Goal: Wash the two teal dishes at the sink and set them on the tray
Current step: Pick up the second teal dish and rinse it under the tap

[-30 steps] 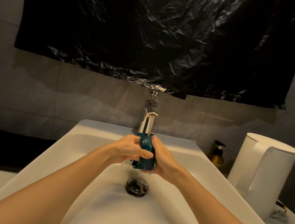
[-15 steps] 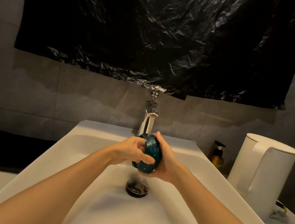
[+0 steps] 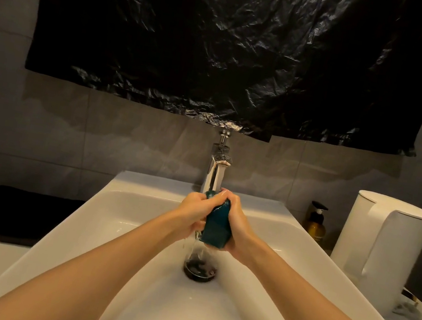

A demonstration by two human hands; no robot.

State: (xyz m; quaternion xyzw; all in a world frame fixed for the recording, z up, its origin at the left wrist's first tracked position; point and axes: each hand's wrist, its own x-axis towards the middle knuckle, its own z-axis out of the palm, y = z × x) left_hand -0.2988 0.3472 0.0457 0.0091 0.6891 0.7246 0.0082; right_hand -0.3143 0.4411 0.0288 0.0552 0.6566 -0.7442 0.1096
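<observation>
Teal dish (image 3: 216,224) is sitting on edge btwn both hands over sink (image 3: 115,216), under faucet (image 3: 214,171); left hand (image 3: 193,213) & right hand (image 3: 237,228) are both gripping it, long axis roughly vertical.

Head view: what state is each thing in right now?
teal dish: held under the tap, water running off it
left hand: grips the teal dish
right hand: grips the teal dish
tap: running
sink: wet
kettle: upright, lid shut
soap bottle: upright
</observation>
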